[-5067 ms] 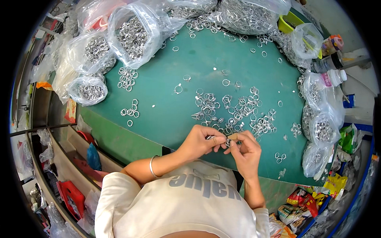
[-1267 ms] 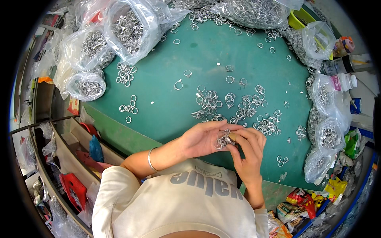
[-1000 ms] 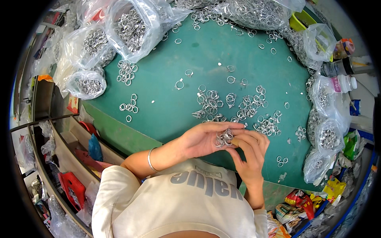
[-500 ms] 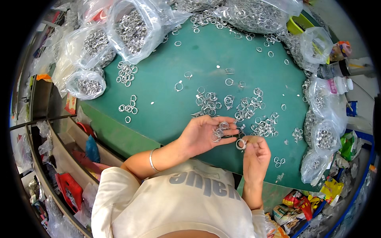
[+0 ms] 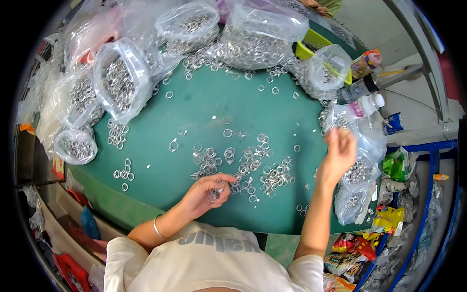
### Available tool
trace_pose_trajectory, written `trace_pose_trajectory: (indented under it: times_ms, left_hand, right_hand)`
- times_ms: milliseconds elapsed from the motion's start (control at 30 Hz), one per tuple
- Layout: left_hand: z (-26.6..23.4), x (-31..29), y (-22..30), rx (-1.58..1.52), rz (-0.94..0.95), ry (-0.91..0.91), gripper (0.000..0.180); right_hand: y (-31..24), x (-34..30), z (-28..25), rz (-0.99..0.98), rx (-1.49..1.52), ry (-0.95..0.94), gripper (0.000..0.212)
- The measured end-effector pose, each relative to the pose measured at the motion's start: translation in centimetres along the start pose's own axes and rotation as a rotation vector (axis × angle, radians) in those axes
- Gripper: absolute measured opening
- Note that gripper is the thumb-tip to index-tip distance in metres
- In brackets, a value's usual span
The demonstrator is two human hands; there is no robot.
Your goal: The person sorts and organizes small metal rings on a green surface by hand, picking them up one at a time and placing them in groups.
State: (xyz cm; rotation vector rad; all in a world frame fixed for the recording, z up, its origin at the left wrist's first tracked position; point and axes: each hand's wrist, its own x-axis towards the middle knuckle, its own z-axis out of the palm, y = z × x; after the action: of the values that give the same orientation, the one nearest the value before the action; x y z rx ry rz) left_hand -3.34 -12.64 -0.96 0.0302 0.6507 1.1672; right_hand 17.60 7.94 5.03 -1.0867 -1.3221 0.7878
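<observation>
My left hand is curled around several silver metal rings, its index finger stretched toward the loose rings on the green table. Over the right edge of the table, my right hand is bent at the fingers and smeared by motion. It is at the mouth of a clear plastic bag of rings; whether anything is between its fingertips cannot be seen. Small piles of rings lie in front of my hands: one pile beyond the left hand, another between the two hands.
Clear bags full of rings line the far and left sides of the green table. A yellow-green basket stands at the far right, near a white-capped bottle. Colourful packets lie at the lower right beside a blue frame.
My right hand has moved from beside the left hand, where it held a ring, out to the bags at the right edge. My left hand's fingers have curled in around its rings.
</observation>
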Motion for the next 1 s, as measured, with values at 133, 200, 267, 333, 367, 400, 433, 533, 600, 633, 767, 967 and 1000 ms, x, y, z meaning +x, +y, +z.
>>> trace_pose_trajectory:
  times_ms: [133,200,267,333,367,400,433,533,600,633,767,967,1000]
  left_hand:
    - [1.1,1.0,0.8,0.028,-0.041,0.002,0.024]
    - [1.2,0.9,1.0,0.012,-0.046,0.026,0.029]
    - [0.8,1.1,0.8,0.018,-0.019,0.120,0.038]
    - [0.1,1.1,0.7,-0.017,0.032,0.149,0.041]
    - [-0.5,1.1,0.9,-0.029,0.062,0.152,0.043]
    - [-0.9,1.0,1.1,-0.037,0.056,0.154,0.038]
    - [-0.9,1.0,1.3,0.006,0.069,0.173,0.037]
    - [-1.4,0.4,1.7,0.057,0.146,0.170,0.026]
    - [-0.6,0.4,2.4,0.297,0.215,0.217,0.020]
    - [-0.4,0.4,2.7,0.416,0.254,0.238,0.018]
    - [-1.8,0.4,3.2,1.365,0.677,0.433,0.021]
    - [0.0,1.2,2.0,1.860,0.613,0.405,0.028]
    - [-0.3,1.7,2.3,1.923,0.602,0.436,0.027]
  right_hand:
    - [4.0,14.1,0.6,-0.366,-0.096,0.034,0.016]
    - [4.9,16.7,-0.1,-0.401,-0.419,-0.074,0.016]
    - [5.7,15.4,0.9,-0.400,-0.506,-0.131,0.017]
    - [4.4,11.2,1.7,-0.349,-0.467,-0.128,0.017]
    - [3.2,7.8,2.3,-0.263,-0.438,-0.255,0.016]
    - [2.1,4.5,2.1,-0.178,-0.421,-0.367,0.016]
    - [1.9,1.5,1.5,-0.241,-0.380,-0.620,0.018]
    - [-0.1,-7.3,2.1,-0.255,-0.473,-1.119,0.045]
    - [0.7,-10.1,1.8,-0.335,-0.568,-1.170,0.046]
    - [1.3,-10.9,1.5,-0.359,-0.638,-1.167,0.044]
    - [3.0,-11.0,-0.4,-0.442,-0.829,-0.965,0.034]
    - [1.5,-12.2,-0.8,-0.323,-0.901,-0.617,0.026]
    - [1.5,-12.8,-0.1,-0.292,-0.766,-0.620,0.026]
